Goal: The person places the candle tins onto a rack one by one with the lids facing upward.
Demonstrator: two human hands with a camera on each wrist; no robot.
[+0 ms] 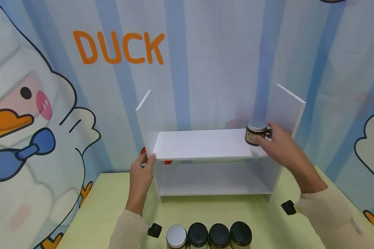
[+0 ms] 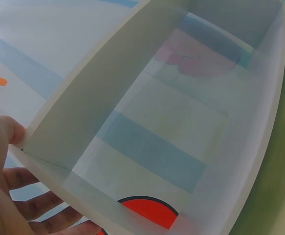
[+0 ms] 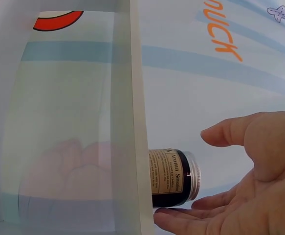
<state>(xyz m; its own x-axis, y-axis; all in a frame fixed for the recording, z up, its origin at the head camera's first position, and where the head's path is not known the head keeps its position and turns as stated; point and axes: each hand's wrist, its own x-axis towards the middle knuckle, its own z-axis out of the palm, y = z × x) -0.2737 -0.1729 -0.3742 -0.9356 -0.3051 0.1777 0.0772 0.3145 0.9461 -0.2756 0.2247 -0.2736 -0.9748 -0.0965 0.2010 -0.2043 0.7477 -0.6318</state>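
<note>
Glossy jar (image 3: 174, 178), metal lid (image 3: 194, 176), smooth shelf (image 1: 202, 143)

Behind the grip there was a striped blue backdrop (image 1: 218, 76) with the orange word DUCK (image 1: 116, 47). Left of the grip was a cartoon duck (image 1: 28, 159); a yellow-green table (image 1: 103, 204) lay below.

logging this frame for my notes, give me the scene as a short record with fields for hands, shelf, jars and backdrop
left hand: grips the left side panel of the white shelf unit
right hand: fingers at the scented candle jar, thumb apart from it
candle jar: silver lid, upright on the upper board, near its right end
front row: one silver-lidded jar, then three black-lidded jars, on the table
backdrop: blue stripes, cartoon duck, orange "DUCK"
</note>
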